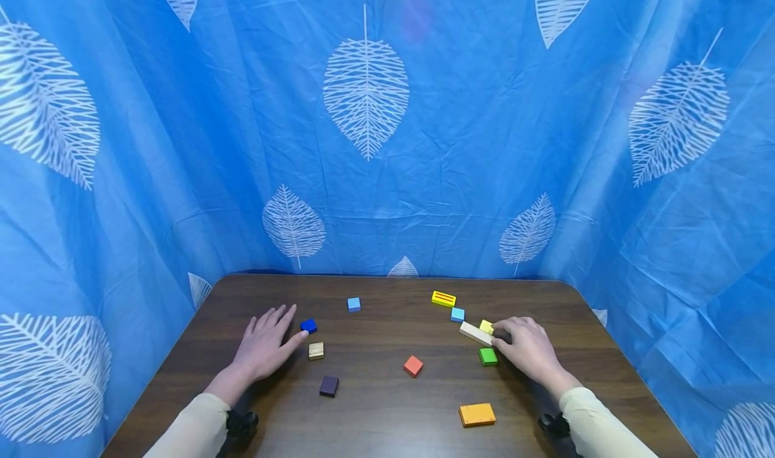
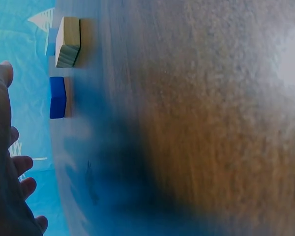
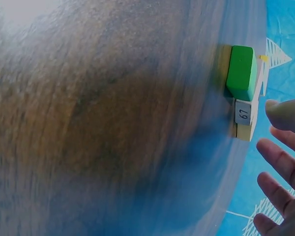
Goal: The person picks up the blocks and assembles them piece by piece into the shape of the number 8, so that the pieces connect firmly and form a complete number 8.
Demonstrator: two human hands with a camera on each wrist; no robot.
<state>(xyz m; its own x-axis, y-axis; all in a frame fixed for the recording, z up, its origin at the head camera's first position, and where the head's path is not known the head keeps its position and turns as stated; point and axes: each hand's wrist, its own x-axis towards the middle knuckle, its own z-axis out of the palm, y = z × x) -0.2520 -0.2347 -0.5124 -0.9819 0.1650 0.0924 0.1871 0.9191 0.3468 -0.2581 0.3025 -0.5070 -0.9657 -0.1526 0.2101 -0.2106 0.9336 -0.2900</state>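
Observation:
My left hand [image 1: 266, 347] hovers with fingers spread beside a dark blue block [image 1: 309, 325] and a striped wooden block [image 1: 316, 351]. In the left wrist view the blue block [image 2: 58, 97] lies beyond the thumb, and nothing is held. My right hand [image 1: 528, 346] is over the right side, near a long white block [image 1: 475, 333], a pale yellow block [image 1: 486, 326] and a green block [image 1: 488, 357]. The right wrist view shows its fingers [image 3: 280, 160] loosely bent and apart from the green block [image 3: 242, 73] and the white block's end [image 3: 243, 112], marked 67.
On the brown table [image 1: 375, 417] also lie a light blue block [image 1: 354, 304], a red-striped yellow block [image 1: 444, 298], another light blue block [image 1: 457, 315], a red block [image 1: 413, 366], a dark purple block [image 1: 329, 386] and an orange block [image 1: 477, 415]. Blue leaf-patterned curtain [image 1: 448, 142] surrounds it.

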